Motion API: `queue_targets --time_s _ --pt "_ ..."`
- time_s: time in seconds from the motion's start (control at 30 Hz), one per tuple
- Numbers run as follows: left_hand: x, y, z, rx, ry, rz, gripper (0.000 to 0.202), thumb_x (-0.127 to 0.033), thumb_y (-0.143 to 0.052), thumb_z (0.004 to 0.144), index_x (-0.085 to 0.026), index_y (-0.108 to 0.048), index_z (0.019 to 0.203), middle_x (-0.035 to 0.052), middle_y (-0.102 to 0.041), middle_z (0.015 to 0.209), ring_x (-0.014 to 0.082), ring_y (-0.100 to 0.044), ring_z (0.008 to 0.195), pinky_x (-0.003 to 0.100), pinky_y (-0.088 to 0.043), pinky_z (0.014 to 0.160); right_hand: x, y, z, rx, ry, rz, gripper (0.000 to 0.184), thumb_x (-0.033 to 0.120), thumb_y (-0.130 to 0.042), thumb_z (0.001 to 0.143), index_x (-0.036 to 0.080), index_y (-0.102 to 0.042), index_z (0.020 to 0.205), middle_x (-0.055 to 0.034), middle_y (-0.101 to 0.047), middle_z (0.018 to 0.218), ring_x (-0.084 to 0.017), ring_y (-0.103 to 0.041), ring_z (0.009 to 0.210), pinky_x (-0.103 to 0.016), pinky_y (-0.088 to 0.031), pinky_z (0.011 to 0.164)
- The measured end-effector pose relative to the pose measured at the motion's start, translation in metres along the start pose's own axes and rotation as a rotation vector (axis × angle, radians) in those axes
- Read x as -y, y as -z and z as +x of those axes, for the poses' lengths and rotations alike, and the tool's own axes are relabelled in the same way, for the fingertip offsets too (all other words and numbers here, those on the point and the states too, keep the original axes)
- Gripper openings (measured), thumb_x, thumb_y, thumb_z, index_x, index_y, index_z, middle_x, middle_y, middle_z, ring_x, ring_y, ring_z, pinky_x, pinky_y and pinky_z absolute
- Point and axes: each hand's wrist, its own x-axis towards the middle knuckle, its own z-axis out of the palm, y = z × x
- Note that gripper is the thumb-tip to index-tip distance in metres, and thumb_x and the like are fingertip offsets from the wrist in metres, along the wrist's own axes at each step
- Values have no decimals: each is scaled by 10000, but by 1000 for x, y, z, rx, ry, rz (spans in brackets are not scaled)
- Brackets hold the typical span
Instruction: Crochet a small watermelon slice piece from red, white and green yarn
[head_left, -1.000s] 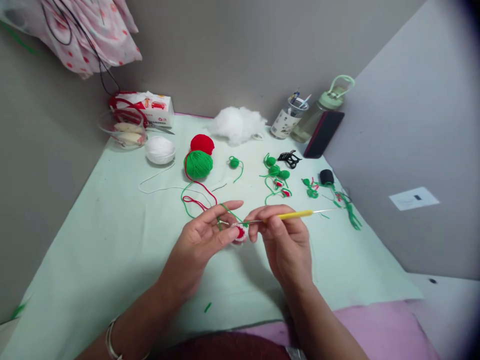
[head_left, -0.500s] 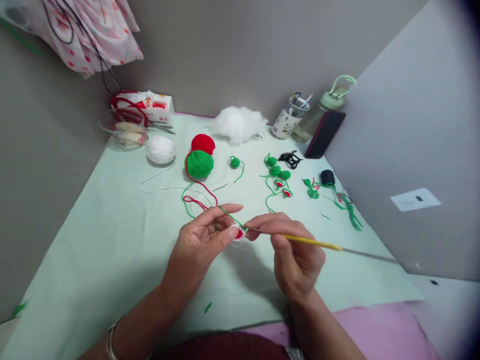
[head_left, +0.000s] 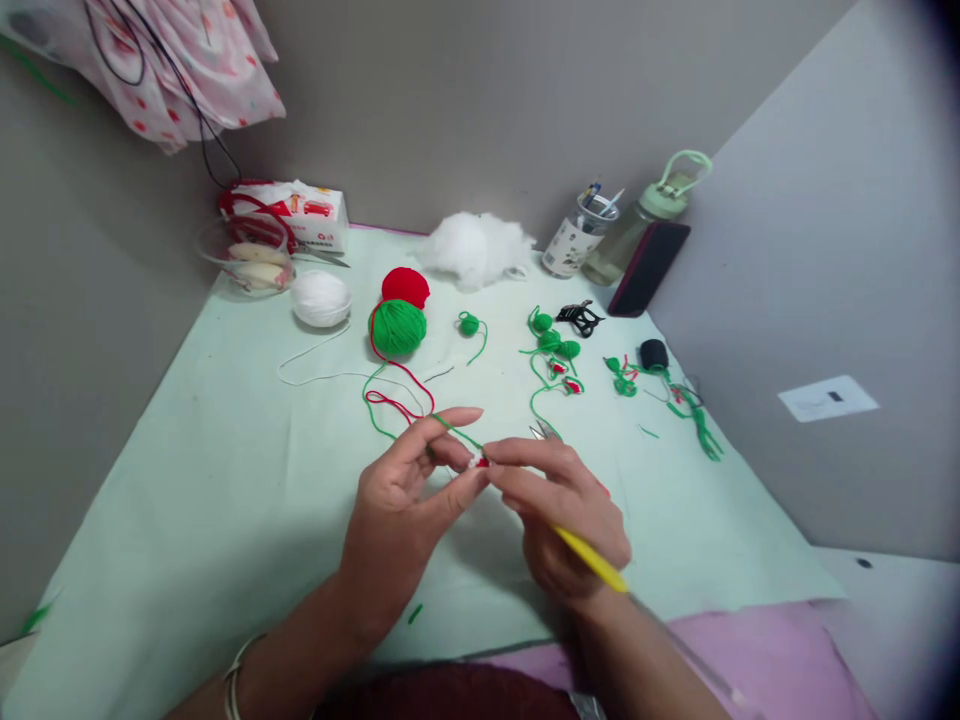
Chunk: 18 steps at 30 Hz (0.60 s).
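1. Tipped the slim hook's smooth yellow handle [head_left: 589, 560] from nearly level to a downward slant since half a second ago, holding it in the right hand [head_left: 571, 505].
2. Touching the small, nubbly red-and-white crocheted piece [head_left: 482, 463] with right fingertips, too.
3. Pinching that piece in the left hand [head_left: 405, 505], between both hands, above the cloth-covered counter [head_left: 225, 450].
4. Stretching thin green yarn [head_left: 459, 433] from left forefinger to piece.
5. Seeing round wound balls beyond, green [head_left: 397, 328] and red [head_left: 406, 286].

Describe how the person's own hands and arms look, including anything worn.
The left hand and right hand are ungloved, no rings discernible. No sleeve covers the visible left forearm or right forearm. A slim, pale bracelet circles the left; none shows on the right.
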Motion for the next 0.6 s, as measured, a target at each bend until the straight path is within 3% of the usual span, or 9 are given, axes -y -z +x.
queue_targets --time_s 0.1,0.2,0.3,0.4,0.6 --pt "0 2 2 128 68 -131 411 -373 -893 806 -307 -784 1196 -25 -623 846 136 -612 828 249 -508 825 -2 -2 7 -96 -171 258 218 233 -601 1039 309 -798 1092 -68 -810 1018 -211 -742 873 -363 -620 728" --pt "0 6 5 266 105 -175 392 -506 -701 965 -299 -748 1295 23 -687 969 168 -644 896 315 -504 931 -7 -2 16 -150 -314 554 157 304 -634 1032 283 -786 994 -46 -796 934 -174 -696 751 -324 -600 674" --pt "0 9 6 345 154 -169 394 -469 -680 989 -319 -726 1351 43 -713 1044 177 -648 928 332 -501 956 -10 -2 20 -139 -400 733 127 344 -679 1006 278 -772 952 -29 -779 890 -154 -653 686 -304 -588 643" --pt "-2 11 7 346 196 -158 392 -343 -816 897 -336 -767 1286 19 -711 984 165 -656 907 295 -518 899 -11 -1 21 -103 -446 802 119 364 -690 997 287 -762 941 -17 -769 872 -156 -644 685 -309 -589 645" --pt "-9 10 9 245 124 -126 226 -296 -839 864 -292 -839 1090 -7 -731 822 133 -683 766 253 -549 783 -12 3 21 -27 -393 769 149 340 -634 1034 258 -734 959 -24 -756 866 -136 -643 651 -262 -538 568"
